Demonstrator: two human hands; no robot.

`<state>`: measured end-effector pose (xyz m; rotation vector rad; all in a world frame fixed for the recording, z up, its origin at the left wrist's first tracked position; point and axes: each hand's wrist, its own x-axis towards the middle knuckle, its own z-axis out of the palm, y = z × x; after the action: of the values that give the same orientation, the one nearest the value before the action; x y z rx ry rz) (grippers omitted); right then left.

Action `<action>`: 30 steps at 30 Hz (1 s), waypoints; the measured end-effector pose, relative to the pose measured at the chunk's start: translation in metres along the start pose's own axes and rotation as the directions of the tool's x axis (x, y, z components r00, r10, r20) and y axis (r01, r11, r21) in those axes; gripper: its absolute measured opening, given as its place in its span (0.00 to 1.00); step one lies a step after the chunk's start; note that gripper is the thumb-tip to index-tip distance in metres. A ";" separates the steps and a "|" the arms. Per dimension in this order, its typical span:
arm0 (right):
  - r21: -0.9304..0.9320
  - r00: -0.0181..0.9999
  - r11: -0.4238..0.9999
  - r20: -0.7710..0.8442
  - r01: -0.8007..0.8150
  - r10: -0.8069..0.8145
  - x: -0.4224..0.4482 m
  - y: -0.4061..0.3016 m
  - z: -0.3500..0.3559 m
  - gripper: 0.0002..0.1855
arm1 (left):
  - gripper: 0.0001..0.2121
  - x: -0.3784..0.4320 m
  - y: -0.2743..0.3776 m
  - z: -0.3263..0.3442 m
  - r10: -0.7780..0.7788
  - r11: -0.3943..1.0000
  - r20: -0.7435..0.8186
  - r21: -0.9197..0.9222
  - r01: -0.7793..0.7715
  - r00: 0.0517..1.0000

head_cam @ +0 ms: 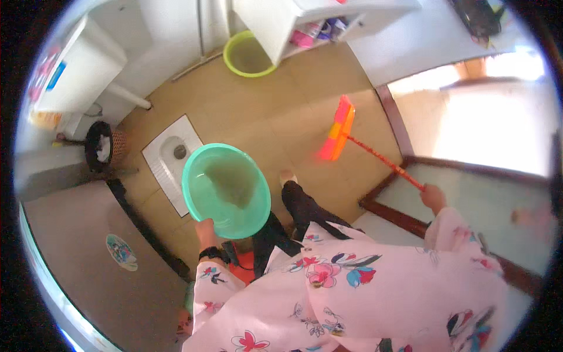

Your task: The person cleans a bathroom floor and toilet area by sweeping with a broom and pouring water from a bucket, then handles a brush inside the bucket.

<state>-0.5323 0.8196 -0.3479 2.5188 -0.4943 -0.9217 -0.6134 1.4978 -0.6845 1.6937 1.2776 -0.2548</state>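
My left hand (206,232) grips the near rim of a turquoise plastic basin (200,193). A brownish patch, perhaps a little dirty water, shows inside it. The basin is held in front of my legs and overlaps the right edge of a white squat toilet (163,165) set in the floor. On the other side, my right hand (433,199) is closed around the end of a red patterned broom handle (382,159). Its orange and pink broom head (339,127) points away from me over the tiled floor; whether the bristles touch the tiles I cannot tell.
A yellow-green basin (228,57) stands by the wall beside a white cabinet (268,26). Left are a wastebasket (118,143) and a grey washing-machine-like box (70,246) bearing a sticker. A dark-framed glass door (466,189) and doorway sill (393,119) lie right.
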 end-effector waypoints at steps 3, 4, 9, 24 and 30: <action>-0.059 0.999 0.998 0.008 -0.037 0.038 0.022 0.032 -0.013 0.10 | 0.05 -0.001 0.030 0.015 0.092 0.990 0.003 0.104 -0.092 0.996; -0.081 1.000 0.996 -0.007 -0.026 0.025 0.036 0.053 -0.008 0.10 | 0.05 0.000 0.040 0.020 0.100 0.952 0.063 0.282 -0.114 0.993; -0.152 1.000 0.988 -0.016 -0.014 0.011 0.096 0.119 0.008 0.08 | 0.21 -0.057 0.125 0.048 -0.084 0.996 0.128 0.043 0.079 0.988; -0.116 0.996 0.991 0.072 0.064 -0.055 0.115 0.130 0.012 0.06 | 0.21 -0.153 0.294 0.161 0.179 0.750 0.210 0.603 -0.271 0.961; -0.010 0.996 0.999 0.082 -0.043 0.044 0.083 0.122 0.010 0.06 | 0.32 -0.217 0.349 0.222 0.253 0.502 0.427 0.709 -0.495 0.868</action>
<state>-0.5026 0.6749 -0.3387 2.4605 -0.5678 -1.0125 -0.3378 1.1938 -0.4627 2.5548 0.5185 -0.8781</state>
